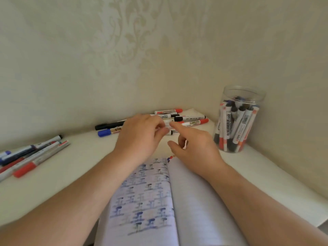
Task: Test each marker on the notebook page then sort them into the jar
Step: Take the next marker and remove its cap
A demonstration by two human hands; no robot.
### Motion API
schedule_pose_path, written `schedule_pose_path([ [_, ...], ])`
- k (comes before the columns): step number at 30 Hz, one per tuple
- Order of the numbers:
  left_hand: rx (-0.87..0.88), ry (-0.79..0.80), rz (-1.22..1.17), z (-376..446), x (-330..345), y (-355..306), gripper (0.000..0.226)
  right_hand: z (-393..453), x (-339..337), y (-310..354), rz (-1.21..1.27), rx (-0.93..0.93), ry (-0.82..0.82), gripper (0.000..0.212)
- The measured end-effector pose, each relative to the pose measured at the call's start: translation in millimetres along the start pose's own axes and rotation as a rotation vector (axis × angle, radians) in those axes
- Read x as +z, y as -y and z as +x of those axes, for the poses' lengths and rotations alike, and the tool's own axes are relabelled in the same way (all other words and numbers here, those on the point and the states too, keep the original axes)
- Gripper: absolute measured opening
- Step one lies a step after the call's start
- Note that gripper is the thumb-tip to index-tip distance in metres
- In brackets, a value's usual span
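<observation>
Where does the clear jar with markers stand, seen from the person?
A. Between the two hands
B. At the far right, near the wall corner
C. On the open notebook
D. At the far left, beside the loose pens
B: the jar stands upright at the far right by the wall corner, beyond the right hand, off the notebook.

left hand (140, 134) fingers curled, right hand (193, 144) pointing

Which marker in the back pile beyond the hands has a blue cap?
The blue-capped marker at the pile's left end, just in front of the all-black marker. The pile's other visible caps are red or black.
</observation>
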State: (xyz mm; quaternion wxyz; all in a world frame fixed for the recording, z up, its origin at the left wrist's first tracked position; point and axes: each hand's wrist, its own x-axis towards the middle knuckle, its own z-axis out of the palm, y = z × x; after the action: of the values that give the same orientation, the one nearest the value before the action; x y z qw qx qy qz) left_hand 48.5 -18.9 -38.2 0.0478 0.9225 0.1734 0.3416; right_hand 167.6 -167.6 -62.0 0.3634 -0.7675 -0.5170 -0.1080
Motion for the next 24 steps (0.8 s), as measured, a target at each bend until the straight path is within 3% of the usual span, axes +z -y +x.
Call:
schedule_pose_path([
  [2, 0.015, 0.006, -0.209, 1, -9, -22, 0.018, 1, 0, -4, 0.039, -0.04, -0.074, 0.016],
  [7, 0.022, 0.034, -0.534, -19, 5, -21, 0.032, -3, -2, -7, 0.413, 0.229, -0.052, 0.016],
  [9, -0.06, 0.081, -0.504, -29, 15, -10, 0.053, -2, -6, -3, 0.635, 0.32, -0.036, 0.012],
  [11, -0.053, 0.175, -0.39, -35, 22, -5, 0.06, -1, -11, -1, 0.841, 0.365, -0.002, 0.016],
  [16, -0.013, 0.261, -0.316, -39, 27, -7, 0.033, -2, -5, 1, 0.9, 0.392, 0.085, 0.029],
  [24, 0.051, 0.257, -0.209, -43, 25, -7, 0.029, -3, -7, 0, 1.081, 0.388, 0.215, 0.029],
])
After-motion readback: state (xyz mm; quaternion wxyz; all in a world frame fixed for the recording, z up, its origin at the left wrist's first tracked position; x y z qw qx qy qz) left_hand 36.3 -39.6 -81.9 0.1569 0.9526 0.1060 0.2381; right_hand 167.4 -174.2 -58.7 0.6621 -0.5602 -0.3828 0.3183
